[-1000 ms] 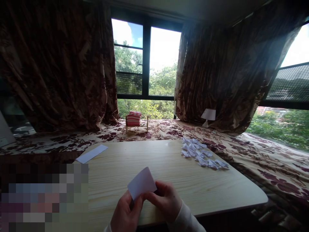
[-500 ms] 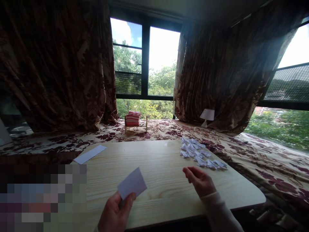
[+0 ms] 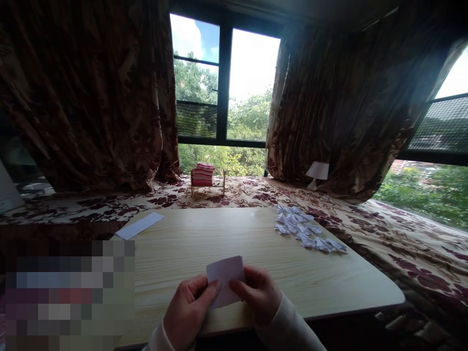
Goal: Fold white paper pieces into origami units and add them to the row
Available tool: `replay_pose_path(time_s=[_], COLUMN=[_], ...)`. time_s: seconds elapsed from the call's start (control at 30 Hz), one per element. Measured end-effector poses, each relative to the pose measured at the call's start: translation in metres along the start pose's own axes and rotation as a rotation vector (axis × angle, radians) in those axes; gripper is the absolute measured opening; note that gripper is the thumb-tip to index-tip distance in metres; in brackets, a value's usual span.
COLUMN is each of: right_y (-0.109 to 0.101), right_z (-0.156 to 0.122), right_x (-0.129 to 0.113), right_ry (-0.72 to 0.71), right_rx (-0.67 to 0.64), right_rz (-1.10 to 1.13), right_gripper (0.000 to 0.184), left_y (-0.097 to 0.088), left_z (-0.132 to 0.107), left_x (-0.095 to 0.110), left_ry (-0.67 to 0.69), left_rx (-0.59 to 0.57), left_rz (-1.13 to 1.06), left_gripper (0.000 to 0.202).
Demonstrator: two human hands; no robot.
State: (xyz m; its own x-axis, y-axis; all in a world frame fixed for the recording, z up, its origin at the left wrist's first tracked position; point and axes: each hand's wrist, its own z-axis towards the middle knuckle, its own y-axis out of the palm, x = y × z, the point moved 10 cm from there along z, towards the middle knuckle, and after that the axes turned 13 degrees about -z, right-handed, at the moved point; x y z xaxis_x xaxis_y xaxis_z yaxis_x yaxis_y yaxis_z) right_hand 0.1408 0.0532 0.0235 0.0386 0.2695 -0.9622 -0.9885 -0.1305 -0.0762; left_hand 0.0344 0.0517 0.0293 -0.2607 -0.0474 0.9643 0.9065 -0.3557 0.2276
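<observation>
A folded sheet of white paper is held upright over the near part of the pale wood-grain table. My left hand pinches its left side, thumb in front and fingers behind. On the right side my right hand grips the same paper, its thumb pressed on the front face. Toward the table's far right corner lies a loose group of small folded white paper pieces. At the far left is a long flat strip of white paper.
Behind the table a floral cloth covers the window ledge. On it stand a small rack with stacked red-striped cloths and a little white lamp. Dark patterned curtains hang beside the windows. The lower left is pixelated.
My right hand has come left from beside the folded pieces and taken hold of the paper. My left hand has shifted right, turning the paper more upright. The view has tilted slightly.
</observation>
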Motion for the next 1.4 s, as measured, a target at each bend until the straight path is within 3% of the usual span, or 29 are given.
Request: replay_pose_path(time_s=[0.33, 0.4, 0.53, 0.67, 0.77, 0.87, 0.97, 1.07, 1.27, 1.4], right_y=[0.001, -0.002, -0.022, -0.026, -0.021, -0.019, -0.024, -0.027, -0.016, -0.009], right_z=[0.003, 0.003, -0.003, -0.01, -0.013, -0.013, -0.014, -0.018, -0.025, -0.027], right_x=[-0.002, 0.0, 0.006, 0.001, -0.011, -0.02, -0.024, -0.034, -0.068, -0.074], right_ry=[-0.074, -0.071, -0.089, -0.158, -0.237, -0.298, -0.342, -0.401, -0.522, -0.565], right_rx=[0.023, 0.051, 0.235, 0.335, 0.352, 0.358, 0.4, 0.438, 0.398, 0.37], right_rz=[0.033, 0.073, 0.006, -0.202, -0.328, -0.421, -0.413, -0.431, -0.736, -0.874], right_gripper=[0.026, 0.034, 0.053, 0.041, 0.024, 0.02, 0.032, 0.045, 0.043, 0.053], left_y=[0.001, -0.002, -0.004, -0.001, 0.004, 0.017, 0.027, 0.034, 0.03, 0.015], left_z=[0.001, 0.002, 0.003, 0.0, -0.005, -0.003, 0.0, -0.001, -0.006, -0.007], left_x=[-0.008, -0.009, -0.012, -0.013, -0.027, -0.034, -0.035, -0.034, -0.03, -0.034], left_ry=[-0.052, -0.047, -0.058, -0.053, -0.144, -0.231, -0.335, -0.41, -0.327, -0.294], left_rx=[-0.035, -0.012, 0.005, 0.058, 0.126, 0.035, -0.103, -0.165, -0.054, 0.077], left_rz=[-0.073, -0.068, -0.065, -0.175, -0.481, -0.749, -0.811, -0.851, -0.875, -0.789], left_gripper=[0.033, 0.034, 0.035, 0.037, 0.046, 0.056, 0.067, 0.063, 0.042, 0.037])
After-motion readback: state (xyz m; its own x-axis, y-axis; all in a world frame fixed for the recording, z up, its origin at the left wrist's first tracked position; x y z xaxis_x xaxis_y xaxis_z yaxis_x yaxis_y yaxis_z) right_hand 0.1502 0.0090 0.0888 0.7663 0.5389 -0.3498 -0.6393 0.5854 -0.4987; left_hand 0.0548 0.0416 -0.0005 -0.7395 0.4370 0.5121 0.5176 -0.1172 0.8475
